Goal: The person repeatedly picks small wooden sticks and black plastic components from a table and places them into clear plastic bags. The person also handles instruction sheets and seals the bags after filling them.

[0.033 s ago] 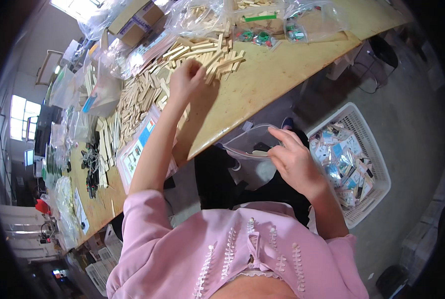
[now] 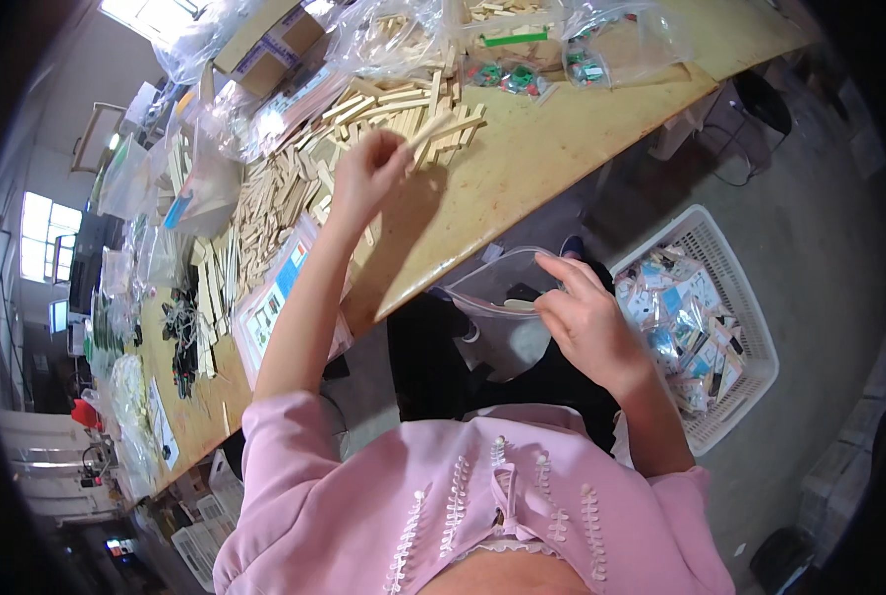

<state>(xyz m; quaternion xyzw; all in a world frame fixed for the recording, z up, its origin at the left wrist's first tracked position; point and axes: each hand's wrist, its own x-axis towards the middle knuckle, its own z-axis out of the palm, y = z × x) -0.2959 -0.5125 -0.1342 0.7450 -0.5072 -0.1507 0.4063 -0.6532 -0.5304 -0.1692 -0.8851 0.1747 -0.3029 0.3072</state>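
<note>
My left hand (image 2: 369, 174) is closed over the table, with a pale wooden strip (image 2: 430, 130) pinched between thumb and fingers. Just beyond it lies a loose pile of similar wooden strips (image 2: 385, 100); shorter wooden pieces (image 2: 271, 194) are heaped to its left. In front of my lap, my right hand (image 2: 597, 325) grips the edge of a clear plastic bag (image 2: 489, 274). The bag's mouth gapes upward, and a pale piece and something dark show inside or through it. Printed sheets in clear bags (image 2: 266, 307) lie at the table edge, partly behind my left forearm.
A white plastic basket (image 2: 760, 342) full of packed bags stands on the floor at my right. Bagged green and red parts (image 2: 522, 76), a cardboard box (image 2: 268, 50) and a bundle of dark wires (image 2: 180, 332) are on the wooden table (image 2: 522, 164).
My left hand has drawn back slightly toward me, and the wooden strip in it shows more plainly above the pile. My right hand and the bag have hardly moved.
</note>
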